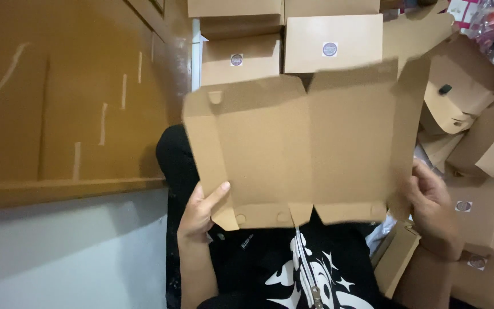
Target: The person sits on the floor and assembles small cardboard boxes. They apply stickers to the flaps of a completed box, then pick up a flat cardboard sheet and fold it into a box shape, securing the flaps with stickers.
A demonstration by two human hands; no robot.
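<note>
1. Head view: a flat, unfolded cardboard blank [301, 149] fills the middle of the picture, held up in front of the person's chest, its creases and flaps showing plainly.
2. The left hand [200, 210] grips the blank at its lower left corner, thumb laid on the near face and the other fingers hidden behind the flap (so the hold is a pinch on the edge).
3. The right hand [430, 200] clasps the lower right edge, fingers curled round the side flap; the palm side cannot be seen.
4. Below the blank shows a black shirt [293, 269] with a white print.
5. Above the blank, folded brown boxes [333, 43] stand stacked in rows, two of them bearing a small round sticker on the front.
6. To the right lies a heap of more boxes [481, 212], some shut and stickered, one half-formed box [458, 91] with its flaps open.
7. On the left runs a brown wooden panel [58, 97] with pale marks, and under it a grey wall [64, 257].
</note>
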